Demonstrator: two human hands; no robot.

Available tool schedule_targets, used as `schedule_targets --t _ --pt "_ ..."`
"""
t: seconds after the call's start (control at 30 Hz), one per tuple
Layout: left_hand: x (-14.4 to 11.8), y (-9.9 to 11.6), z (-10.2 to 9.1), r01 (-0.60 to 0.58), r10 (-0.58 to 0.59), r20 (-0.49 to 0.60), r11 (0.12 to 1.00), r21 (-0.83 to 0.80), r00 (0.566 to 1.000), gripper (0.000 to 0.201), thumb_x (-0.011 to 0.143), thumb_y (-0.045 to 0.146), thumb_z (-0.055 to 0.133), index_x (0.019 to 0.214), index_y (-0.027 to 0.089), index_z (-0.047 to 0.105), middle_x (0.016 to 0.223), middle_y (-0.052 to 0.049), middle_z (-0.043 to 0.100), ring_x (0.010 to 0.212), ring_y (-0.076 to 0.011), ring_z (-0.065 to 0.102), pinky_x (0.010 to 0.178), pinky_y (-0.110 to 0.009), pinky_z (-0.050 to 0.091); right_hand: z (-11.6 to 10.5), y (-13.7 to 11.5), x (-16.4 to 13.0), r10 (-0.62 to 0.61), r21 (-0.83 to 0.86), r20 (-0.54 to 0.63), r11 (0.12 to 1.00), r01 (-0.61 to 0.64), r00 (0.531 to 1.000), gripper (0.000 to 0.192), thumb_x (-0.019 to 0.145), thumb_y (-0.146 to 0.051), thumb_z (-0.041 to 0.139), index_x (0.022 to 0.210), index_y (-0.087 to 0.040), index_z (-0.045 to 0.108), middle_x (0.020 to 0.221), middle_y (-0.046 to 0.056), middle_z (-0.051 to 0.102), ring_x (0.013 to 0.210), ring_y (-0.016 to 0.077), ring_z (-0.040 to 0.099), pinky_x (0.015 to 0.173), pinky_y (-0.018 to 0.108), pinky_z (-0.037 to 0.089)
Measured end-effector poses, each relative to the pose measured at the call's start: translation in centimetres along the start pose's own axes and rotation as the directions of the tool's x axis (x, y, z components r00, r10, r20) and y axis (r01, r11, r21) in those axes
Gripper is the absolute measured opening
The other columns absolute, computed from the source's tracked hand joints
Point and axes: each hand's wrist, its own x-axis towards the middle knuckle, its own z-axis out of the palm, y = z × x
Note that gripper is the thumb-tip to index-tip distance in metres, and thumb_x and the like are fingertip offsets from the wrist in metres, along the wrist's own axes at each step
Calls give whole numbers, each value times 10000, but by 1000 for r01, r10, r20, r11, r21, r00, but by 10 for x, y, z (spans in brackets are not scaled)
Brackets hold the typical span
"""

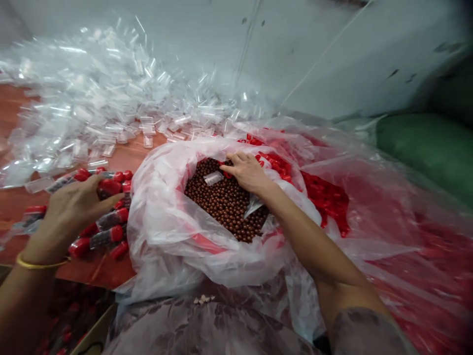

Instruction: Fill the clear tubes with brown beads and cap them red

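Note:
My right hand (pixel 247 171) reaches into a clear plastic bag (pixel 162 217) full of small brown balls (pixel 225 202), its fingers lying on the balls beside a small clear tube (pixel 213 178). Whether it grips anything I cannot tell. My left hand (pixel 74 202), with a gold bangle on the wrist, is closed on a filled tube with a red cap (pixel 109 187). It hovers over several more red-capped filled tubes (pixel 107 231) on the red table.
A big heap of empty clear tubes (pixel 96 98) covers the table at the back left. A bag of red caps (pixel 321 192) lies right of the ball bag. A green sack (pixel 424 148) stands far right. A box with filled tubes (pixel 70 315) sits below left.

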Motion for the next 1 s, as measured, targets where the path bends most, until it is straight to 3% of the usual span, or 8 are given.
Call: schedule_targets --t 0.1,0.2,0.37,0.47,0.57,0.67,0.87,1.0 --pt "4 -14 -5 -31 41 -63 988 149 997 407 878 532 460 1071 198 590 830 -22 655 749 -181 562 657 -249 366 2 -1 1 -48 -49 -39 998 46 998 281 933 -187 446 1059 -205 696 1311 140 566 1117 274 465 896 421 314" --pt "17 18 -6 -292 309 -232 951 104 922 301 937 347 429 1119 161 580 1027 -83 684 913 -210 597 797 -304 440 -1 -5 -8 7 -11 -161 1000 -8 987 193 881 -156 492 934 -161 677 1257 146 603 1096 272 489 945 432 307" --pt "71 107 14 -827 828 -41 560 43 559 363 936 124 343 1184 208 594 1114 -77 678 978 -194 589 826 -302 411 -4 -22 -43 213 335 -325 937 -98 921 123 772 -138 501 845 -169 595 735 43 628 726 188 554 795 357 425" --pt "107 146 37 -944 947 71 318 -91 313 396 896 99 432 1206 286 591 1273 -58 618 1015 -179 575 832 -293 384 3 -37 -64 446 621 -281 760 -193 850 190 797 -160 463 956 -179 565 687 -10 578 583 138 512 590 267 412" --pt "129 165 59 -960 974 144 200 -198 173 329 833 60 506 1004 288 669 1117 -52 689 950 -170 577 830 -288 370 11 -43 -75 526 784 -195 591 -190 828 203 804 -173 466 982 -189 562 685 -30 571 553 117 500 559 247 408" --pt "133 168 70 -957 957 216 231 -175 192 227 832 79 506 879 228 671 865 -82 704 871 -186 582 809 -296 374 15 -39 -78 576 880 -141 445 -164 805 187 808 -174 462 963 -193 564 652 -44 548 541 110 488 547 238 405" --pt "113 162 51 -836 813 361 531 -137 457 235 809 200 592 1027 116 615 768 -74 670 656 -172 581 605 -263 368 13 -33 -79 627 913 -111 371 -170 771 177 799 -182 488 944 -192 590 650 -42 548 554 111 490 551 238 401" --pt "104 165 43 -801 750 470 583 -137 465 82 774 236 633 797 162 659 711 -35 665 674 -160 604 610 -240 402 12 -34 -80 612 897 -139 411 -163 779 181 783 -170 491 927 -194 598 671 -32 557 583 119 498 569 244 405"
